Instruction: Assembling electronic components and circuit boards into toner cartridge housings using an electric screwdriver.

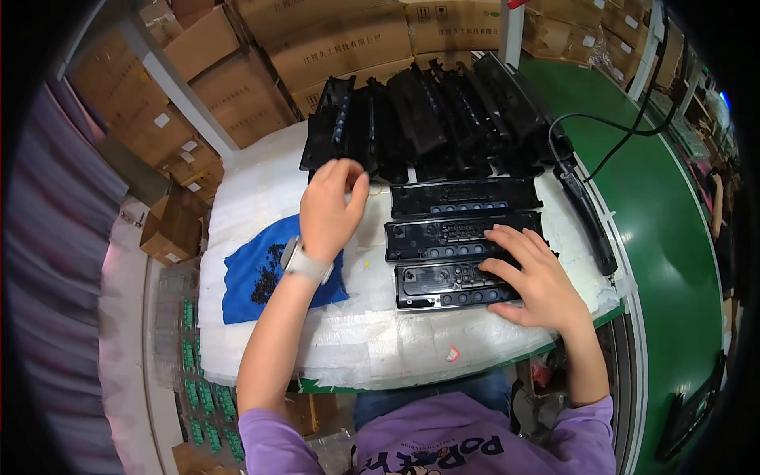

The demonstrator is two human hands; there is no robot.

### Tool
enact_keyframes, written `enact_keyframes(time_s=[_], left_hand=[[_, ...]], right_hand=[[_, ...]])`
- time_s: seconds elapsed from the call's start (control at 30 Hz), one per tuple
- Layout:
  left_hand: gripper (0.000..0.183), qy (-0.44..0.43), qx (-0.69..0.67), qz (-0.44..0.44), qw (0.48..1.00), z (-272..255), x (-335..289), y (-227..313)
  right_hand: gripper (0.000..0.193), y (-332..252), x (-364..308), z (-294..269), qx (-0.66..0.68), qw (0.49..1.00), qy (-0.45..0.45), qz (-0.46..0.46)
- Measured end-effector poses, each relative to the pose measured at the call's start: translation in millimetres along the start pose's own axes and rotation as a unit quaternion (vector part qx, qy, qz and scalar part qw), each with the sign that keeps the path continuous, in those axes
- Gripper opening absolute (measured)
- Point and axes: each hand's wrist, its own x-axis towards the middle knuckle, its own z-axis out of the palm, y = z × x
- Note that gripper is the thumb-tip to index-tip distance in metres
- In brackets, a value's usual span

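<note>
Three long black plastic housings lie in a row before me: a near one (455, 285), a middle one (423, 239) and a far one (412, 198). Each carries a line of round buttons. My right hand (530, 273) rests with fingers spread over the right ends of the near and middle housings. Left of them my left hand (336, 202) is raised with its fingers curled toward the thumb; whatever is between them is hidden. Below that wrist a blue cloth (241, 273) bears a heap of small black parts (267, 277).
More black housings (419, 115) are piled at the back of the white-covered table (364, 348). A long black tool (587, 226) with a cable (609, 127) lies along the right edge. Cardboard boxes (340, 51) stand behind. A small red-and-white piece (453, 353) lies near the front.
</note>
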Motion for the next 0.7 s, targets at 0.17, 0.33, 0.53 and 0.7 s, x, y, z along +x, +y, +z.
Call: enact_keyframes(time_s=[0.17,0.33,0.53,0.7], left_hand=[[0.029,0.070,0.218,0.080,0.970,40,52,-12],[0.026,-0.094,0.284,-0.122,0.946,56,74,-15],[0.023,0.027,0.026,-0.177,0.983,49,72,-32],[0.018,0.050,-0.157,-0.171,0.971,35,44,-13]], right_hand=[[0.060,11,1,-2,0.009,1.000,0.003,0.004],[0.061,28,-10,6,0.029,0.999,0.013,-0.013],[0.058,33,-14,1,0.033,0.999,0.005,-0.014],[0.050,27,-20,-5,0.070,0.993,0.094,-0.018]])
